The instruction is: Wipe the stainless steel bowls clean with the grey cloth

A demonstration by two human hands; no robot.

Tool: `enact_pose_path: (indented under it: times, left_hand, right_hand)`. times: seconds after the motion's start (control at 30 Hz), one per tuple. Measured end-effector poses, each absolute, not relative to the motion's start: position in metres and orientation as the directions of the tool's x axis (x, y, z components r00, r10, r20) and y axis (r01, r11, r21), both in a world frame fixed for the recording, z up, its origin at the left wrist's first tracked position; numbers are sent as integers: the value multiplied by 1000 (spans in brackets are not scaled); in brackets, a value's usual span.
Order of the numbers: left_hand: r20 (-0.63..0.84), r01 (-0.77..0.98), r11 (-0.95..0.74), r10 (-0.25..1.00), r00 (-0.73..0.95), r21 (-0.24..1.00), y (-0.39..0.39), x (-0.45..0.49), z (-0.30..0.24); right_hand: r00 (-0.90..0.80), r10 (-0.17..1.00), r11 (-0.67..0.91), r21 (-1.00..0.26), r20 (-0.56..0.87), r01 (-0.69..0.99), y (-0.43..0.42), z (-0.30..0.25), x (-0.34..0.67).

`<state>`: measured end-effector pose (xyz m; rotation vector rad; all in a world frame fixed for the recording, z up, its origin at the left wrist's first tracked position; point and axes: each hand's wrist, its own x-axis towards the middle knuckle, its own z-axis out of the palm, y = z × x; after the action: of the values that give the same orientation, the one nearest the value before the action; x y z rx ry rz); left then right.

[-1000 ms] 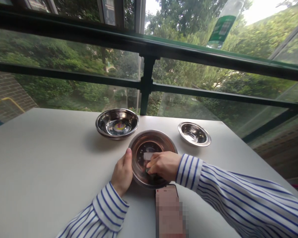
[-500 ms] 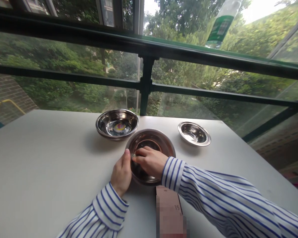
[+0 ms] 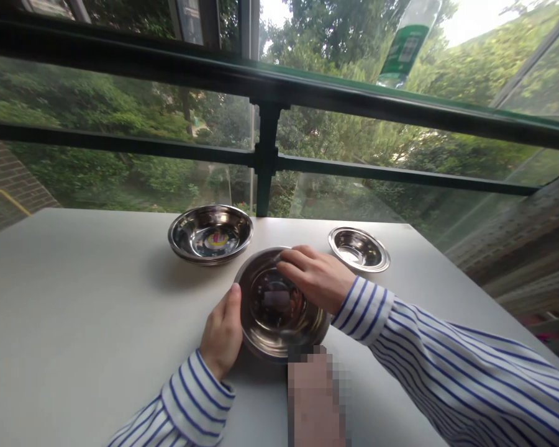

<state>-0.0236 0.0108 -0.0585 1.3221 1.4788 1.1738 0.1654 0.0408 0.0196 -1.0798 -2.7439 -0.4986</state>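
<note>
A steel bowl stands on the white table right in front of me. My left hand grips its left side, thumb up against the rim. Over the bowl's far rim lies my right hand, its fingers pressed together and pointing left; whatever they hold is hidden. Both my sleeves are white with blue stripes.
A larger steel bowl with a coloured sticker inside sits behind on the left, and a small steel dish behind on the right. A blurred-out flat object lies at the near edge. A dark railing and glass close off the far side; a bottle stands on the rail.
My right hand has moved from the near side of the bowl's inside round by the left to the far rim. The left hand stays on the bowl's side.
</note>
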Motion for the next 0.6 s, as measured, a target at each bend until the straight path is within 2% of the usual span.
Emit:
enact_pose_path:
  times: [0.1, 0.17, 0.3, 0.43, 0.6]
  left_hand:
    - [-20, 240, 49, 993, -119, 970, 11, -25, -60]
    - [-45, 247, 72, 993, -110, 966, 10, -25, -58]
    - [-95, 218, 110, 992, -80, 970, 8, -25, -52]
    - [-138, 171, 154, 985, -103, 973, 6, -24, -50]
    - [-172, 162, 195, 975, -143, 967, 8, -23, -53]
  right_hand:
    - [-785, 561, 726, 299, 262, 619, 45, 15, 154]
    - [-817, 548, 757, 307, 180, 576, 49, 10, 147]
    - [-766, 642, 746, 259, -37, 613, 55, 3, 140]
    - [-700, 706, 704, 211, -106, 679, 50, 0, 151]
    - [-710, 683, 729, 89, -170, 679, 33, -7, 163]
